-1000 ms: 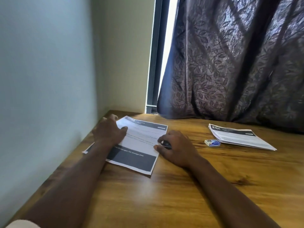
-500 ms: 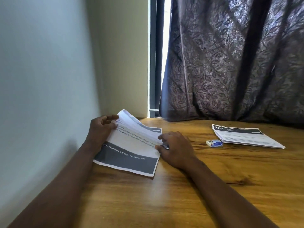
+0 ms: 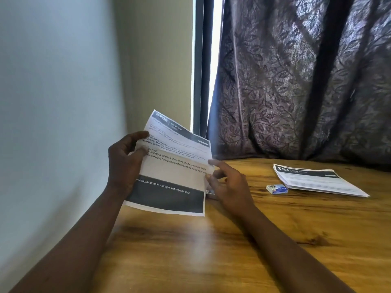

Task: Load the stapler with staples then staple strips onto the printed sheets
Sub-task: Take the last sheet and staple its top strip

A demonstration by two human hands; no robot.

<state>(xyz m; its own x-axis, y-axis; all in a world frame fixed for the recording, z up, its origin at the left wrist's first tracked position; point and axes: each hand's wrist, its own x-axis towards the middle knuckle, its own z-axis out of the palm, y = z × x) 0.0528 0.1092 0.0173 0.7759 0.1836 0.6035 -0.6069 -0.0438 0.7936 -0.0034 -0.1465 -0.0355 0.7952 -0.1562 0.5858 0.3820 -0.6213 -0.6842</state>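
Two hands: left hand (image 3: pixel 124 163) and right hand (image 3: pixel 228 185). One printed sheet (image 3: pixel 173 166), raised at left. One stack of printed sheets (image 3: pixel 317 180) at far right, its sheets too thin to count. One small box (image 3: pixel 277 189) just left of that stack. One small metal thing (image 3: pixel 209 191), mostly hidden by the right hand. One table (image 3: pixel 211 261). One curtain (image 3: pixel 296 81).

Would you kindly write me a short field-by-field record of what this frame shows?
sheet: held up, tilted, print facing the camera
left hand: grips the sheet's left edge
right hand: fingers relaxed, tips at the sheet's right edge
stack: printed sheets lying flat on the table, far right
box: small, blue and white, on the table beside the stack
metal object: small, half hidden by the right hand; identity unclear
curtain: hangs behind the table
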